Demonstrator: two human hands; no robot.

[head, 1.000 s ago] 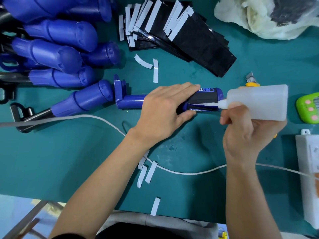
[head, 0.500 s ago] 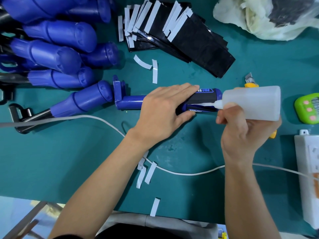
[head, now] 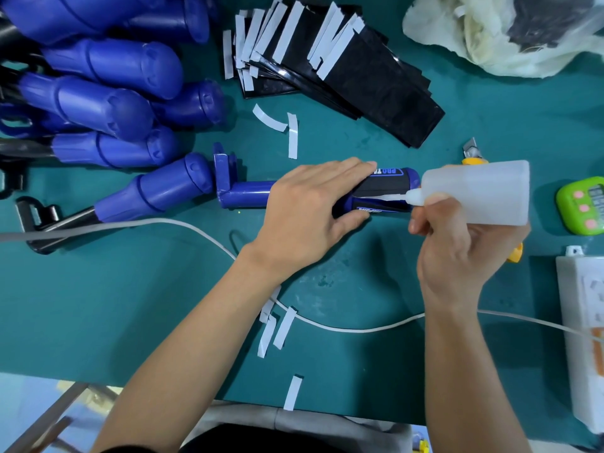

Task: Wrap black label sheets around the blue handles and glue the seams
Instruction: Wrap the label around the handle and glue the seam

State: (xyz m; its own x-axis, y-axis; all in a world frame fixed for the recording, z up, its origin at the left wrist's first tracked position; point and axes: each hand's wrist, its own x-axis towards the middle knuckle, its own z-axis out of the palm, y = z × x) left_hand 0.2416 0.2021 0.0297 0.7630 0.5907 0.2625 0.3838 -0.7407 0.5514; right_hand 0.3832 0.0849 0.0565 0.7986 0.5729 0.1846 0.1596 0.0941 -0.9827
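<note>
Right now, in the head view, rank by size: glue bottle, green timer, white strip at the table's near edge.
1. glue bottle, clearly largest.
2. green timer, partly cut off.
3. white strip.

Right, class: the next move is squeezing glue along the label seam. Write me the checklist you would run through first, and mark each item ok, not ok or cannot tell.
1. Handle steadied: the left hand grips the blue handle, which lies on the table. Ok.
2. Bottle under control: the right hand holds the glue bottle on its side. Ok.
3. Nozzle placed: the nozzle lies along the edge of the black label. Ok.
4. Label wrapped flat all round: the left hand hides part of it. Cannot tell.
5. Glue left in the bottle: its cloudy wall shows no level. Cannot tell.
</note>
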